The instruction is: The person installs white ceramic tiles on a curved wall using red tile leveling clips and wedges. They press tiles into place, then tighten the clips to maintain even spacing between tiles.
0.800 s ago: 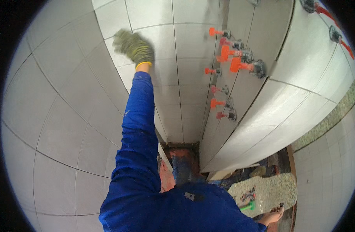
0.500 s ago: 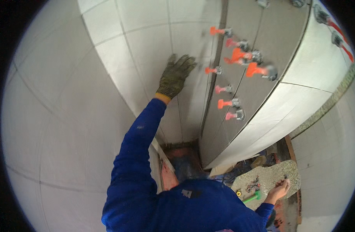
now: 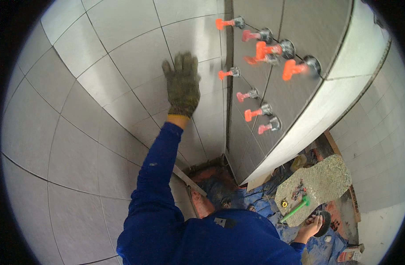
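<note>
My left hand (image 3: 183,84), in a dark, dirty work glove with a yellow cuff, is raised with its fingers stretched out. It is flat before or against the pale tile wall (image 3: 136,79); I cannot tell whether it touches. To its right, several orange and red T-shaped tile levelers (image 3: 229,73) stick out from the joints of a grey tiled wall face (image 3: 255,84). Low at the right, my bare right hand (image 3: 312,227) is closed on the edge of a black round thing (image 3: 324,223), whose kind I cannot make out.
A speckled stone slab (image 3: 333,174) lies beside my right hand. It carries a green hammer (image 3: 295,210), a small yellow ring (image 3: 284,203) and several small red and dark pieces (image 3: 299,190). Blue sheeting (image 3: 260,205) covers part of the floor. A narrow corner separates the walls.
My left hand has swung to the left across the tile wall and now points upward. My right hand has come lower, and the black round thing now shows in it. The view has shifted.
</note>
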Tool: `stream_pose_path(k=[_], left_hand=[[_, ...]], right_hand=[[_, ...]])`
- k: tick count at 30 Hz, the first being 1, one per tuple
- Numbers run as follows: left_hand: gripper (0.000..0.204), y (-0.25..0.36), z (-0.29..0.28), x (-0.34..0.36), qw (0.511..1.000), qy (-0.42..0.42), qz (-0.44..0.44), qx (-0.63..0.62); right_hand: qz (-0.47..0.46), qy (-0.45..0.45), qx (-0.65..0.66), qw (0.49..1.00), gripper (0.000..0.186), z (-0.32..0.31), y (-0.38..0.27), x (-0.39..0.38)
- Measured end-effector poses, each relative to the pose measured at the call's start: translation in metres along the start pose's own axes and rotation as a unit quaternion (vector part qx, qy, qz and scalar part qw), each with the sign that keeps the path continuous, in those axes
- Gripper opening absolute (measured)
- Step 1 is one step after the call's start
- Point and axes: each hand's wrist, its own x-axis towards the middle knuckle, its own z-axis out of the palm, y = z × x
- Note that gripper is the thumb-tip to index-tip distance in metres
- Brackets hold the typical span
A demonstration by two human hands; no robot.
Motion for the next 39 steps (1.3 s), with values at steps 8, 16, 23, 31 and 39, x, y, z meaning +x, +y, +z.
stream_pose_path(k=[8,16,23,31,39], left_hand=[[0.053,0.084,0.062,-0.277,0.898,-0.241,-0.246,-0.273],[0.050,0.240,-0.019,-0.483,-0.107,-0.426,-0.453,-0.775],[0.033,0.423,-0.106,-0.360,0.234,-0.589,-0.090,-0.769],[0.052,0.535,-0.176,-0.273,0.595,-0.258,0.671,-0.360],[0.071,0.603,-0.219,-0.266,0.201,0.733,0.275,0.590]], right_hand=[[0.154,-0.110,-0.012,0.982,0.027,-0.027,0.027,-0.030],[0.229,-0.361,-0.115,0.897,0.017,0.009,0.024,-0.027],[0.025,-0.503,-0.273,0.820,0.038,-0.010,-0.002,-0.021],[-0.003,-0.337,-0.309,0.889,0.041,-0.090,-0.015,0.021],[0.072,-0.040,0.044,0.996,0.020,-0.190,-0.022,0.115]])
